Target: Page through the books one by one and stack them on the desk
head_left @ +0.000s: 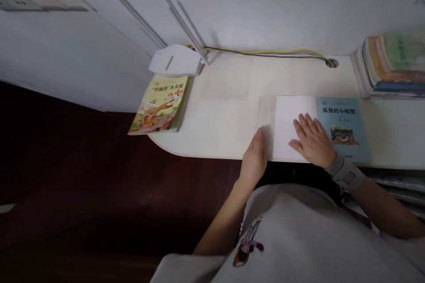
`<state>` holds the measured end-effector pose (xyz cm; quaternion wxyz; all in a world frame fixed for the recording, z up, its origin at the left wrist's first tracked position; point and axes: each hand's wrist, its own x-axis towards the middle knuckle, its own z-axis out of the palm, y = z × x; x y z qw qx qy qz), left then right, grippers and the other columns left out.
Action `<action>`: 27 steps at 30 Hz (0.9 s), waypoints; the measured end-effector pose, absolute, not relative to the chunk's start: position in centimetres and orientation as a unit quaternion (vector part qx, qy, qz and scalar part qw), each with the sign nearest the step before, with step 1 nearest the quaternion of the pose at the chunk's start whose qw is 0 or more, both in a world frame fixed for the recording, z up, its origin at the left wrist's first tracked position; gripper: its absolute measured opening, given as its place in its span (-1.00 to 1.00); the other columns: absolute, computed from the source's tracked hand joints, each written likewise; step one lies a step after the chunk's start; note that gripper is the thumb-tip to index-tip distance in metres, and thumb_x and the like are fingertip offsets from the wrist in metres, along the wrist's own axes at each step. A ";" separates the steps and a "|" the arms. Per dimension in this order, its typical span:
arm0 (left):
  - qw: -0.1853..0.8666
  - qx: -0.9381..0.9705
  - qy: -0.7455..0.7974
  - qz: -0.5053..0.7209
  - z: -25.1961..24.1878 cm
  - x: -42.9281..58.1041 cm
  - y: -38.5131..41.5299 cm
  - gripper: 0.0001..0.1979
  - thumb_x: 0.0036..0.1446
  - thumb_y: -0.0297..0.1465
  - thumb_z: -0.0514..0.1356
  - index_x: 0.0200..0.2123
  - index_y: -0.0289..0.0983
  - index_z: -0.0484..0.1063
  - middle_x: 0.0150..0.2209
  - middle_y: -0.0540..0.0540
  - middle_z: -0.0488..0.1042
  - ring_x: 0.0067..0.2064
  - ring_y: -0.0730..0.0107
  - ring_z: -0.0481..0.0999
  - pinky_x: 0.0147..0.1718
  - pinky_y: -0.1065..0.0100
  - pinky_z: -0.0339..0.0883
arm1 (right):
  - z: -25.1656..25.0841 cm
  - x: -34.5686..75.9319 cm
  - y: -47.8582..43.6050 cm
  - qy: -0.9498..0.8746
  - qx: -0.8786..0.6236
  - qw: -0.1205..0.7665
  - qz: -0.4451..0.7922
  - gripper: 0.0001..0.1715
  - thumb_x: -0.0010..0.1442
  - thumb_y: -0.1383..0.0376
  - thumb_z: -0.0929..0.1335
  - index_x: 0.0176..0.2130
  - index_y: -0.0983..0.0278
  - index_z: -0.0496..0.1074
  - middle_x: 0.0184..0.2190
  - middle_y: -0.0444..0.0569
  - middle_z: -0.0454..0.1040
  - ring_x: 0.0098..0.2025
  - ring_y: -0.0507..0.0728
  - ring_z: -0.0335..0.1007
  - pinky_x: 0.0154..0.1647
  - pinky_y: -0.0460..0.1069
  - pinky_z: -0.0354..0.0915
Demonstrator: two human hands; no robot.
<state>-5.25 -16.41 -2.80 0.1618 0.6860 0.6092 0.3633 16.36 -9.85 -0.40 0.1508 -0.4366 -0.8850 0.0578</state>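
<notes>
A person sits at the near edge of a pale desk (pixel 232 110), both hands on an open book (pixel 288 126) that lies flat against that edge. The right hand (pixel 312 139) rests palm down on the blank white page, fingers spread a little and holding nothing — it simply presses the paper. A grey band (pixel 345 173) wraps that wrist. The left hand (pixel 254 159) stands on its edge at the book's left side, fingers straight and together, touching the outer leaf or cover there; whether it pinches a page I cannot tell. To the right of the white page shows a blue cover (pixel 343 128) with a small picture and Chinese characters — whether it belongs to the same book or lies under it is unclear.

At the desk's left near corner, partly overhanging, sits a yellow-green picture book (pixel 159 104). Just behind it, against the wall, stands a white router (pixel 175 59) with its antennas slanting upward. A yellow and black cable (pixel 265 52) runs along the back edge to a round hole (pixel 332 63) in the desk top. In the far right corner a stack of books (pixel 392 66) lies flat, well apart from the hands.
</notes>
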 end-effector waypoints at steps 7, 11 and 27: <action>0.070 0.632 0.694 0.337 -2.1 -6.7 -14.0 -0.60 0.14 -0.23 0.16 -0.06 -0.42 0.39 0.17 -0.49 0.30 0.28 -0.13 0.18 0.20 -0.17 0.09 | -0.2 17.1 -9.0 -0.894 -0.398 0.163 0.123 -0.11 0.24 -0.12 0.21 0.32 0.36 0.04 0.33 0.26 0.04 0.38 0.35 -0.17 0.34 0.29 -0.06; 0.239 0.575 0.665 0.412 -0.5 -7.1 -13.0 -0.74 0.11 -0.17 0.16 -0.42 -0.26 0.39 0.03 -0.30 0.46 0.14 0.02 0.38 0.16 -0.08 0.18 | -0.2 19.1 -9.0 -0.848 -0.433 0.247 0.180 -0.19 0.30 -0.05 0.15 0.37 0.24 -0.11 0.36 0.17 -0.01 0.39 0.27 -0.15 0.33 0.27 0.02; 0.617 0.498 0.404 0.456 2.2 5.5 -7.1 0.09 0.05 0.20 -0.60 0.10 -0.38 0.37 -0.11 -0.32 0.55 0.11 0.00 0.43 0.03 0.00 0.34 | -1.0 21.3 -8.9 -0.814 -0.458 0.292 0.207 -0.34 0.36 0.03 0.03 0.29 0.27 0.14 0.25 0.13 0.24 0.30 0.17 0.11 0.30 0.20 0.10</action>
